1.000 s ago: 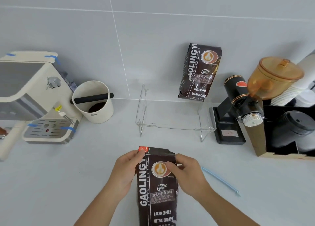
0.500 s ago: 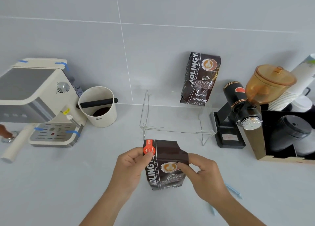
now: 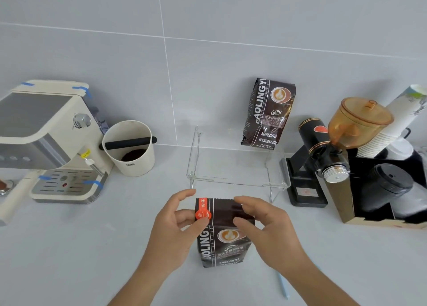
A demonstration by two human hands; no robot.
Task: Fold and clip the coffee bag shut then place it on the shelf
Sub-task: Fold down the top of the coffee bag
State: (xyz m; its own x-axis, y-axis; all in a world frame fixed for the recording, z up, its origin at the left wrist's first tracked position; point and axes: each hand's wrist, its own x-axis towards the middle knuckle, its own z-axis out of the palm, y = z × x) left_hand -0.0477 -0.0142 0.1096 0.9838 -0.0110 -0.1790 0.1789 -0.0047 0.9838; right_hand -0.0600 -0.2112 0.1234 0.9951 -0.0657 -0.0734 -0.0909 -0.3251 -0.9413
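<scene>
Over on the far left the espresso machine (image 3: 44, 141) is sitting idle, and beside it the cream knock box (image 3: 129, 147) is holding spent grounds. Neither is getting in anyone's way.

In the middle, the person is working the coffee bag (image 3: 223, 231), which is now standing upright on the counter (image 3: 69, 248); a second ago it was lying long toward them, top unfolded. The top is now turning over, showing its crimped edge and the orange seal sticker. The left hand (image 3: 173, 231) is pinching the bag's upper left corner, thumb on the sticker. The right hand (image 3: 265, 234) is spread slightly, fingertips at the bag's upper right edge; I cannot tell whether it is gripping or only steadying. To my eye the fold is under way but not finished.

Just behind the bag the clear acrylic shelf (image 3: 238, 181) is waiting, with a second coffee bag (image 3: 269, 114) already standing on its right rear, so free room is on the left.

The pale blue clip (image 3: 283, 287) is lying on the counter near the right forearm, partly hidden and untouched. Further right the grinder (image 3: 332, 148) and the cup holder box (image 3: 388, 190) are crowding that end.
</scene>
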